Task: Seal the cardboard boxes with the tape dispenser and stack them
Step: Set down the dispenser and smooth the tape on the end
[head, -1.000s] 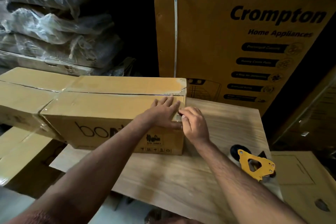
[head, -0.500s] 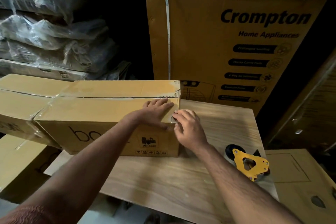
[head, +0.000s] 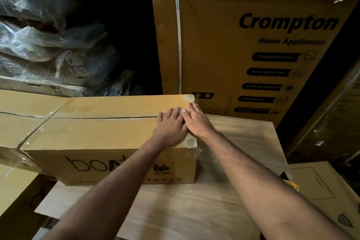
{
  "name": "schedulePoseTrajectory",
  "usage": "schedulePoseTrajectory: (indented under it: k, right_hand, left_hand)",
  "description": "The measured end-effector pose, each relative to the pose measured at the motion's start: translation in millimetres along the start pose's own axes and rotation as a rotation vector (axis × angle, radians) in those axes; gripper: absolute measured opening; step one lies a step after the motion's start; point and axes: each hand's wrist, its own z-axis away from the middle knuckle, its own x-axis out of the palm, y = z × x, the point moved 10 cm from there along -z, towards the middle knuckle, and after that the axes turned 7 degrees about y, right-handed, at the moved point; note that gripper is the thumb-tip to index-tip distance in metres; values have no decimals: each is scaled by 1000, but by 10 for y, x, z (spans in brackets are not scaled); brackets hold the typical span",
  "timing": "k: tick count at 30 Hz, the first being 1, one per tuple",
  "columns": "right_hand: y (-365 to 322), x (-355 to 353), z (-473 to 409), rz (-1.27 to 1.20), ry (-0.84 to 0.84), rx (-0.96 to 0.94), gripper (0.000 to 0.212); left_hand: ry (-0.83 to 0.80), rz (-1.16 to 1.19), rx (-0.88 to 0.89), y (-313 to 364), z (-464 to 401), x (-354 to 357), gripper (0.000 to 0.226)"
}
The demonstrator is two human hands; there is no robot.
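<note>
Cardboard box [head: 101, 132]: my left hand [head: 171, 126] and right hand [head: 197, 122] moved from its end up top, fingers flat, pressing tape down, so I judge sealing nearly done.

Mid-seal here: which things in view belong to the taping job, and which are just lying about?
Job:
- bont box, both hands flat on its top: left hand, right hand
- yellow tape dispenser, mostly hidden
- neighbouring box

Lying about:
- Crompton carton
- plastic-wrapped bundles

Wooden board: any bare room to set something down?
Free: the wooden board in front of the box, between the forearms, and the strip right of the box up to the Crompton carton. Crowded: the box's right end, where left hand and right hand press flat.
</note>
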Motion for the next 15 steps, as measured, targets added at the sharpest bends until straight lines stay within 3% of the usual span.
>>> schedulePoseTrajectory:
  k: [6,9,12,15]
  right_hand:
    - [-59,-29,-450,-6,8,46,66]
    - [7,-39,-609,-241,70,95,62]
    - [225,116,-692,-589,57,291,60]
    - [447,271,-738,-719,-7,420,79]
  left_hand:
    - [56,50,7,11,-4,-30,64]
    - [54,57,0,3,-9,-37,65]
    - [50,62,-2,1,-43,-41,63]
    - [40,69,-7,-5,-33,-45,62]
